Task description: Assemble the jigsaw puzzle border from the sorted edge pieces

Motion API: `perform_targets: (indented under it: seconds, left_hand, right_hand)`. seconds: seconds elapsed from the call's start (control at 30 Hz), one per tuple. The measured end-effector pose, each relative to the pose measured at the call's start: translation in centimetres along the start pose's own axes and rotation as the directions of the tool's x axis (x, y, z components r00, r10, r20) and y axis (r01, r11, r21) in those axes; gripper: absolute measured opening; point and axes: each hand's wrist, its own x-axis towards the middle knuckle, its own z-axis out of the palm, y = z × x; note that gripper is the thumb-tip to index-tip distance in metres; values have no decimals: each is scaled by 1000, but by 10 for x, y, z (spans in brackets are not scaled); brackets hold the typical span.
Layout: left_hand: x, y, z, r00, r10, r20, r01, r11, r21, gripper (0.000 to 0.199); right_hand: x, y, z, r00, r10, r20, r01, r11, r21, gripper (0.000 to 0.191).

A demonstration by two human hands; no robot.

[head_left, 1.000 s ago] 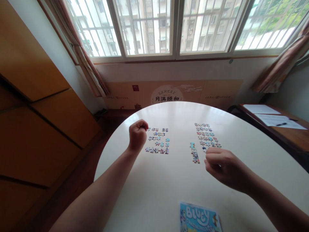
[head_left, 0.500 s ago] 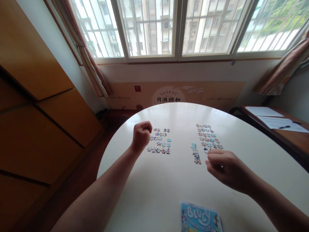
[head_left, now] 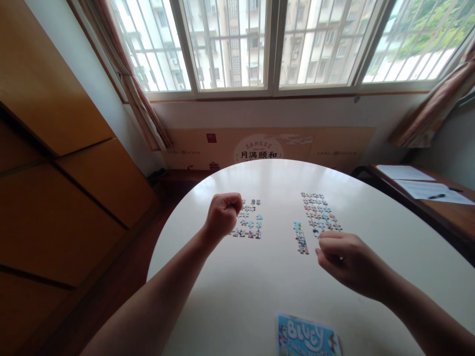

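Note:
My left hand [head_left: 223, 212] is closed in a fist over the left edge of a group of loose puzzle pieces [head_left: 252, 234], hiding some of them. My right hand [head_left: 343, 257] is also curled closed, just below the rows of puzzle pieces [head_left: 321, 210] on the right. Between the hands, nearer the right one, lies a narrow joined strip of pieces [head_left: 301, 238]. Whether either hand has something inside cannot be seen. A blue Bluey booklet or box [head_left: 308, 336] lies at the table's near edge of the view.
The round white table [head_left: 237, 296] fills the middle. A brown side table [head_left: 419, 198] at the right bears papers [head_left: 432, 190] and dark pens. Orange-brown cabinets [head_left: 92, 198] stand at the left, and barred windows are ahead.
My left hand has moved a little to the right and down, covering more of the left pieces. My right hand has hardly moved.

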Motion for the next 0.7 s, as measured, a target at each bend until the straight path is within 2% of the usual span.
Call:
perform_targets:
  seconds: [0.13,0.23,0.33,0.5,0.7]
  left_hand:
    - [5,-14,-7,974,-10,-226,11,1000,4,11]
    - [9,-27,-11,949,-56,-311,62,998,9,14]
    - [12,-36,-12,934,-83,-348,105,994,44,14]
    - [13,-41,-12,926,-46,-375,100,987,126,14]
    - [12,-43,-14,910,-92,-403,134,988,77,13]
  right_hand:
    - [0,2,1,1000,8,9,-7,1000,-10,37]
    - [-1,4,3,1000,17,21,-17,1000,-14,37]
    - [-1,5,4,999,24,27,-23,1000,-17,37]
    - [-1,4,5,999,18,28,-17,1000,-11,38]
    - [-2,4,6,999,18,34,-17,1000,-24,39]
